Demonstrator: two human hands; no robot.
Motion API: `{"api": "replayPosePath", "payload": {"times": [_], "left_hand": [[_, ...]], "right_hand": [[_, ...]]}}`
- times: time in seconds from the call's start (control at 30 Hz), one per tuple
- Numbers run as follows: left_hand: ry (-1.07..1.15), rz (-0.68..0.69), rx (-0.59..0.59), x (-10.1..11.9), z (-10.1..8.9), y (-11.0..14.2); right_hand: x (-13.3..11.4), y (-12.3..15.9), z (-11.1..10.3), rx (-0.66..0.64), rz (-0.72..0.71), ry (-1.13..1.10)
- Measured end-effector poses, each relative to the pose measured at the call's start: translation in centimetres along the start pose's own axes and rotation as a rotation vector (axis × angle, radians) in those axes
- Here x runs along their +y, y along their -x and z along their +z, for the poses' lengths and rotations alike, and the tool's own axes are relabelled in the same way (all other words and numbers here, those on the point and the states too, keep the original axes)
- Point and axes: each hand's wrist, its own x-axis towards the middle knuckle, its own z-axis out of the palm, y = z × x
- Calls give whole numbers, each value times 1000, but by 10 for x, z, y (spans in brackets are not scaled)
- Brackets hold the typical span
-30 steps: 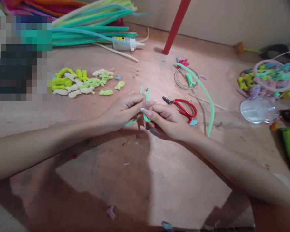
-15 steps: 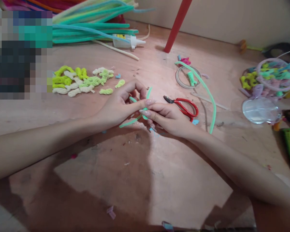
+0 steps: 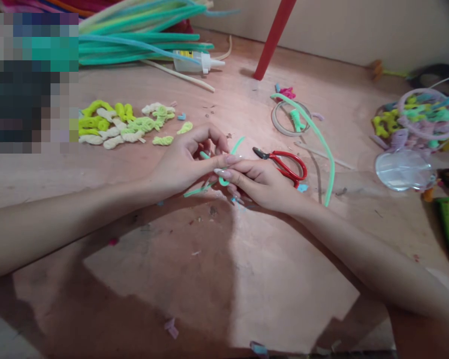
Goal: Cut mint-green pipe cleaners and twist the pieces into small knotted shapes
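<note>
Your left hand (image 3: pixel 194 155) and right hand (image 3: pixel 267 184) are both pinched on the mint fuzzy strip (image 3: pixel 238 145), which sits between them over the table (image 3: pixel 277 279); can't tell if the visible ends are one piece or two. Should be light, soft, bendable and not slippery, so hold by thumb and fingertip near the bend. Beyond your hands, count is 1 long green strip (image 3: pixel 327 148), 1 red-handled cutters (image 3: pixel 274 156), 2 loose lime twists (image 3: pixel 162 140) beside an uncountable pile (image 3: pixel 138 127), 1 ring (image 3: pixel 289 132), 1 glue bottle (image 3: pixel 189 63).
</note>
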Motion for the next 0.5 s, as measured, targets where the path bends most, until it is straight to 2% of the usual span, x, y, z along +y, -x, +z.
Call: {"api": "replayPosePath", "payload": {"times": [0.1, 0.17, 0.3, 0.5], "left_hand": [[203, -128, -45, 7, 4, 2], [253, -154, -57, 10, 6, 3], [207, -142, -16, 9, 5, 3], [118, -114, 11, 6, -1, 5]], "right_hand": [[3, 0, 0, 8, 26, -139], [5, -1, 1, 21, 61, -215], [7, -2, 1, 26, 93, -273], [11, -3, 4, 104, 85, -424]]}}
